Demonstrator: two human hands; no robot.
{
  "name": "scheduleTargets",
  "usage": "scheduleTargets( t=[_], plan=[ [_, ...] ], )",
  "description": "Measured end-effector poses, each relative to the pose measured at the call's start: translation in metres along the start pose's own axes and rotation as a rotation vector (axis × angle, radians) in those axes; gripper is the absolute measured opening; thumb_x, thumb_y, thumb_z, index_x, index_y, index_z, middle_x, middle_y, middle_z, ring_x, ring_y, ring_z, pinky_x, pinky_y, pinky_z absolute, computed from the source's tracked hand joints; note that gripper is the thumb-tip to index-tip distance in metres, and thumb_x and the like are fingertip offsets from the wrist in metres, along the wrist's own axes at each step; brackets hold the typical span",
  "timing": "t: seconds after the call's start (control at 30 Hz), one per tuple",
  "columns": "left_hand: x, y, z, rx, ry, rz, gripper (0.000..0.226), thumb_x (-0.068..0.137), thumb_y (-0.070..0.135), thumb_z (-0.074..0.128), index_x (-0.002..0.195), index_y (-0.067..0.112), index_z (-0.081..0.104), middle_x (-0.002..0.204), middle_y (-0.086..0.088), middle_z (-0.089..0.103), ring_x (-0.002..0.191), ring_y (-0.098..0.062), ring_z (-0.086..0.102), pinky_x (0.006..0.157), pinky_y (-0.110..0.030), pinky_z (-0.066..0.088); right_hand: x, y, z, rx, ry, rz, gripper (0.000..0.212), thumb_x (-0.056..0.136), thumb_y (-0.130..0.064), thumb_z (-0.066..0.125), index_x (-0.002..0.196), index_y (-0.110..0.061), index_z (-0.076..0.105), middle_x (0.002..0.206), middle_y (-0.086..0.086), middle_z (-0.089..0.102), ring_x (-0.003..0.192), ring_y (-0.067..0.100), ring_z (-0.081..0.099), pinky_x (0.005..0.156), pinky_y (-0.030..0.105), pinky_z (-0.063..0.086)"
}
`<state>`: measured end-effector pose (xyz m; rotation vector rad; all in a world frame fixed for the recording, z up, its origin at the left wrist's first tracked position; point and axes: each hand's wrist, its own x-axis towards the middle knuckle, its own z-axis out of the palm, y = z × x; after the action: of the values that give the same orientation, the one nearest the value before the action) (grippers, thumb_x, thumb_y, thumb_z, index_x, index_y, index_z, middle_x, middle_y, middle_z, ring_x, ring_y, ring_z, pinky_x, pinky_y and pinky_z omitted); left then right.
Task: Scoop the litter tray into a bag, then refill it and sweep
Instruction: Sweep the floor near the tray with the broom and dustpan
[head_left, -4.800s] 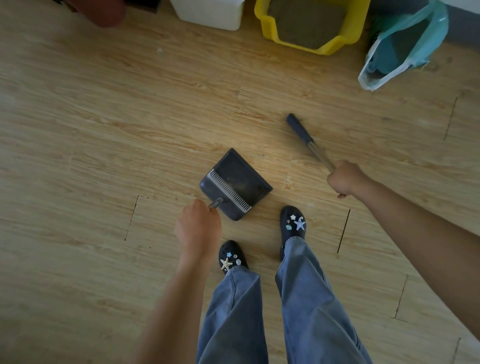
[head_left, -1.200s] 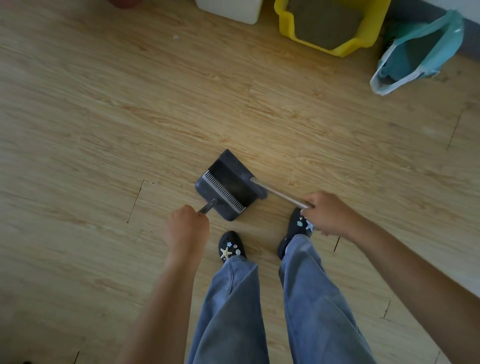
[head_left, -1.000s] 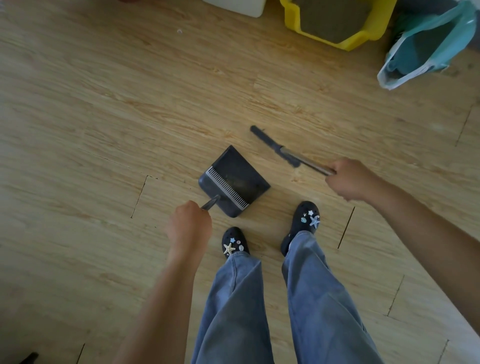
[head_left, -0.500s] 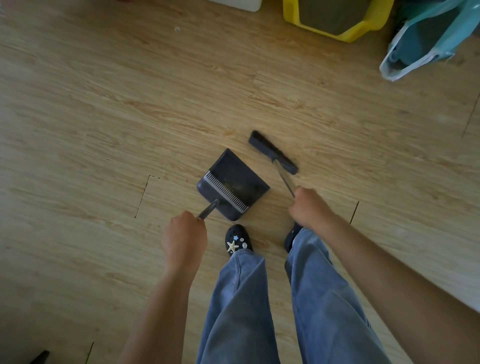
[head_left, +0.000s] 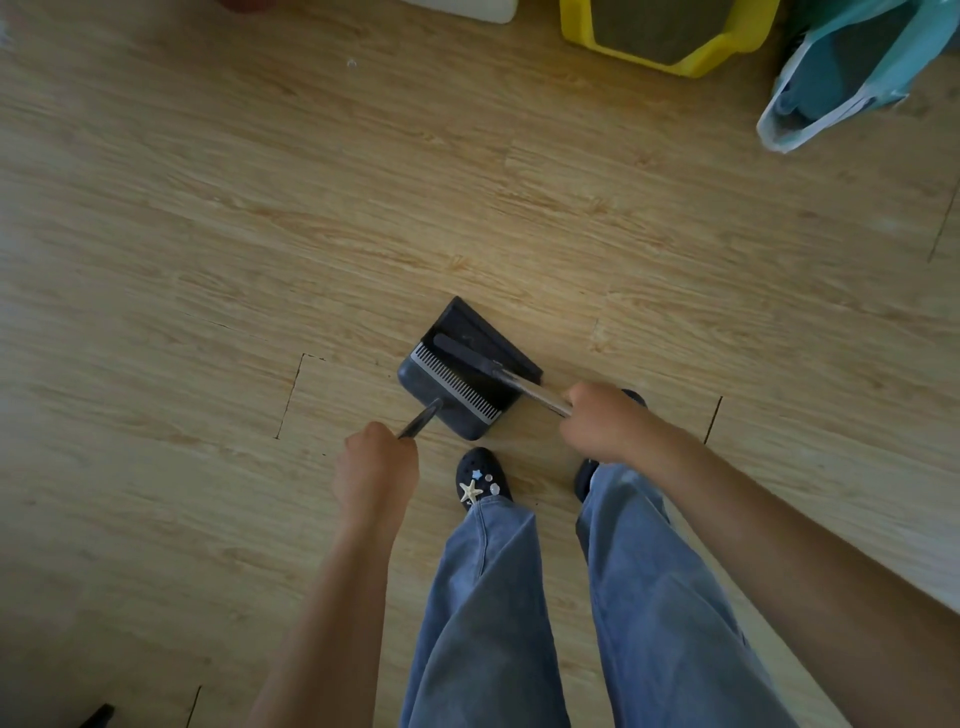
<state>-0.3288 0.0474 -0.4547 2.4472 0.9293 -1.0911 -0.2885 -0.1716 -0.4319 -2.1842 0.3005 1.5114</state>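
One dustpan (head_left: 467, 423), one broom (head_left: 460, 351), one litter tray (head_left: 698, 58)

Dark grey dustpan (head_left: 470, 374); yellow tray (head_left: 670, 54); teal bag (head_left: 852, 67)

Black clog (head_left: 480, 475), blue jeans (head_left: 483, 597), wooden floor (head_left: 208, 234)

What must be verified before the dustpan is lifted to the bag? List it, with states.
1. Left hand grips dustpan handle: ok.
2. Right hand grips broom handle: ok.
3. Broom head rests inside dustpan: ok.
4. Sweepings collected in the pan: cannot tell.
5. Teal bag mouth open: ok.
6. Floor swept clean: not ok, pale speck remains.
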Motion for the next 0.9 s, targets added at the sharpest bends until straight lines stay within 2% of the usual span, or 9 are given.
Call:
scheduleTargets(
  t=[0.13, 0.2, 0.3, 0.37, 0.43, 0.5, 0.53, 0.63, 0.9],
  plan=[
    [0.004, -0.001, -0.001, -0.034, -0.036, 0.019, 0.025, 0.088, 0.023, 0.056, 0.096, 0.001, 0.065, 0.085, -0.013, 0.070, 0.079, -0.032, 0.064, 0.062, -0.034, 0.049, -0.010, 0.005, -0.013, 0.029, 0.011, -0.019, 0.012, 0.091, -0.007, 0.041, 0.082, -0.010, 0.048, 0.068, 0.006, 0.045, 0.051, 0.017, 0.043, 0.044, 0.024, 0.034],
    [-0.002, -0.002, -0.001, -0.014, 0.002, 0.062, 0.023, 0.090, 0.020, 0.056, 0.097, 0.000, 0.064, 0.084, -0.013, 0.066, 0.075, -0.031, 0.060, 0.055, -0.030, 0.043, -0.019, 0.007, -0.016, 0.049, 0.030, -0.020, 0.016, 0.091, -0.007, 0.040, 0.077, -0.013, 0.046, 0.066, 0.005, 0.045, 0.050, 0.017, 0.044, 0.043, 0.022, 0.033],
    [-0.010, -0.011, -0.002, -0.001, 0.035, 0.107, 0.020, 0.092, 0.014, 0.051, 0.099, 0.000, 0.064, 0.076, -0.010, 0.058, 0.064, -0.024, 0.051, 0.045, -0.027, 0.031, -0.029, 0.007, -0.019, 0.078, 0.069, -0.010, 0.011, 0.091, -0.007, 0.041, 0.096, -0.005, 0.051, 0.073, 0.008, 0.050, 0.053, 0.018, 0.046, 0.044, 0.023, 0.034],
    [-0.014, -0.022, -0.003, -0.037, 0.018, 0.129, 0.019, 0.092, 0.011, 0.050, 0.094, 0.000, 0.065, 0.067, -0.007, 0.055, 0.056, -0.019, 0.047, 0.043, -0.026, 0.028, -0.035, 0.006, -0.023, 0.101, 0.107, -0.006, 0.011, 0.092, -0.006, 0.041, 0.085, -0.005, 0.050, 0.070, 0.007, 0.047, 0.051, 0.018, 0.044, 0.043, 0.023, 0.033],
    [-0.017, -0.036, -0.006, -0.082, -0.026, 0.149, 0.020, 0.093, 0.010, 0.050, 0.086, -0.001, 0.064, 0.058, -0.004, 0.049, 0.050, -0.017, 0.043, 0.043, -0.026, 0.027, -0.045, 0.004, -0.029, 0.138, 0.147, 0.004, 0.014, 0.092, -0.006, 0.041, 0.082, -0.006, 0.051, 0.069, 0.008, 0.048, 0.051, 0.017, 0.045, 0.044, 0.022, 0.034],
    [-0.019, -0.052, -0.007, -0.167, -0.065, 0.152, 0.022, 0.092, 0.010, 0.050, 0.079, -0.003, 0.062, 0.053, -0.004, 0.044, 0.048, -0.018, 0.038, 0.047, -0.025, 0.028, -0.052, 0.004, -0.035, 0.185, 0.179, 0.025, 0.017, 0.092, -0.007, 0.042, 0.101, -0.002, 0.055, 0.079, 0.013, 0.057, 0.055, 0.020, 0.049, 0.046, 0.023, 0.037],
    [-0.019, -0.060, -0.008, -0.219, -0.077, 0.155, 0.023, 0.092, 0.010, 0.051, 0.075, -0.003, 0.060, 0.052, -0.003, 0.042, 0.048, -0.018, 0.036, 0.048, -0.027, 0.028, -0.055, 0.004, -0.039, 0.198, 0.190, 0.037, 0.016, 0.092, -0.007, 0.042, 0.101, -0.003, 0.055, 0.079, 0.013, 0.057, 0.055, 0.020, 0.049, 0.046, 0.022, 0.037],
    [-0.030, -0.075, -0.009, -0.340, -0.088, 0.181, 0.030, 0.091, 0.009, 0.053, 0.061, 0.008, 0.052, 0.047, 0.002, 0.037, 0.046, -0.016, 0.033, 0.049, -0.029, 0.028, -0.065, 0.008, -0.048, 0.223, 0.234, 0.066, 0.017, 0.090, -0.008, 0.043, 0.099, -0.003, 0.057, 0.073, 0.010, 0.052, 0.058, 0.022, 0.051, 0.046, 0.023, 0.040],
    [-0.085, -0.078, -0.031, -0.471, -0.041, 0.253, 0.027, 0.093, 0.016, 0.051, 0.068, 0.013, 0.059, 0.048, 0.005, 0.041, 0.047, -0.011, 0.036, 0.049, -0.028, 0.031, -0.123, 0.014, -0.078, 0.268, 0.320, 0.104, 0.027, 0.090, -0.007, 0.044, 0.109, 0.002, 0.061, 0.078, 0.015, 0.056, 0.065, 0.026, 0.053, 0.060, 0.033, 0.047]
  ],
)
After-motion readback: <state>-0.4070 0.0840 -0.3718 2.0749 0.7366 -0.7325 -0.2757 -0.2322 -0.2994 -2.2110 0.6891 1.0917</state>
